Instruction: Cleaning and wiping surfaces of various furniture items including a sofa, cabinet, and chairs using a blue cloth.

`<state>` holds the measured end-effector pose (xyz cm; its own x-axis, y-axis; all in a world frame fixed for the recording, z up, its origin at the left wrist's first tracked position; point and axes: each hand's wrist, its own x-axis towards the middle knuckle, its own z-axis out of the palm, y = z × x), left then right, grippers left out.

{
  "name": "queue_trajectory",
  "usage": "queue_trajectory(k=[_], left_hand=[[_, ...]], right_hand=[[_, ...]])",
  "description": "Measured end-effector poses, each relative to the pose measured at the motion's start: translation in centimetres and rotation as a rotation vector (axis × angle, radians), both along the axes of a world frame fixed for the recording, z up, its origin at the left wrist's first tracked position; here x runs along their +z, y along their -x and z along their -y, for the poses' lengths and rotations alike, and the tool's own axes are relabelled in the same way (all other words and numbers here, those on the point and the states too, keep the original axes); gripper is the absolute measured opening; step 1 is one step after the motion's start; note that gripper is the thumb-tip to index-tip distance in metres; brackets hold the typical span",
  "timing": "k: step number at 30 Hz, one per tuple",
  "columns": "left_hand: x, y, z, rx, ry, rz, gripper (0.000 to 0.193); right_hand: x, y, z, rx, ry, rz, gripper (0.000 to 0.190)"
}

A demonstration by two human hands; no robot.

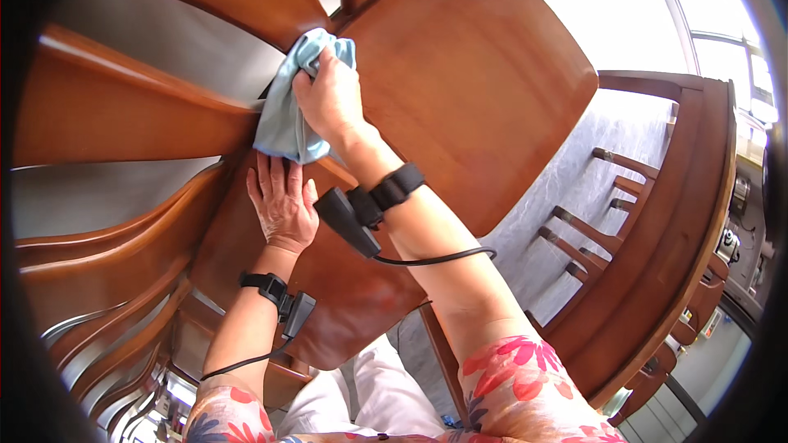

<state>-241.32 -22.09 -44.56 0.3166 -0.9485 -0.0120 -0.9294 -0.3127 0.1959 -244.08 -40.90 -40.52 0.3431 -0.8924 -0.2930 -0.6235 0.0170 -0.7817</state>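
Observation:
My right hand (pixel 333 98) grips a bunched light-blue cloth (pixel 280 117) at the back corner of a wooden chair seat (pixel 462 86). The cloth hangs down over the join between this seat and a nearer wooden seat (pixel 351 283). On that nearer seat lies my left hand (pixel 283 200), palm down with the fingers stretched forward. Its fingertips meet the lower edge of the cloth and are partly hidden by it. Curved wooden backrest slats (pixel 135 111) rise at the left, close to both hands.
A long wooden table (pixel 652 271) runs along the right, with chair legs (pixel 591 227) showing near it. Grey marbled floor (pixel 542 191) lies between table and seats. More curved chair backs (pixel 111 320) line the lower left. Bright windows (pixel 708 6) are at upper right.

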Motion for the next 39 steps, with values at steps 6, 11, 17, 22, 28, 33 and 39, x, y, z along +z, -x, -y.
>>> queue_trajectory(k=[6,11,17,22,28,33,39], left_hand=[[2.2,-0.7,0.6,0.001,-0.005,0.022,0.051],[1.9,-0.3,1.2,-0.004,-0.040,0.016,0.050],[1.6,-0.6,0.3,-0.022,-0.021,0.048,0.049],[1.0,0.1,0.6,-0.023,0.010,-0.014,0.052],[1.4,-0.1,0.4,-0.030,-0.022,0.060,0.050],[1.3,-1.2,0.0,-0.019,-0.010,0.152,0.051],[1.0,0.1,0.7,-0.041,0.067,0.113,0.050]], right_hand=[[5.5,5.2,1.4,0.116,0.537,-0.133,0.029],[-2.9,6.0,2.3,0.315,0.631,-0.267,0.056],[-3.7,14.0,15.0,0.309,0.810,-0.507,0.052],[-4.7,33.6,24.0,-0.046,0.695,-0.910,0.051],[-5.1,35.1,17.7,-0.597,0.366,-0.861,0.050],[-7.1,31.6,8.6,-0.732,0.413,-0.731,0.042],[-5.2,27.3,-11.2,-0.697,0.387,-0.493,0.042]])
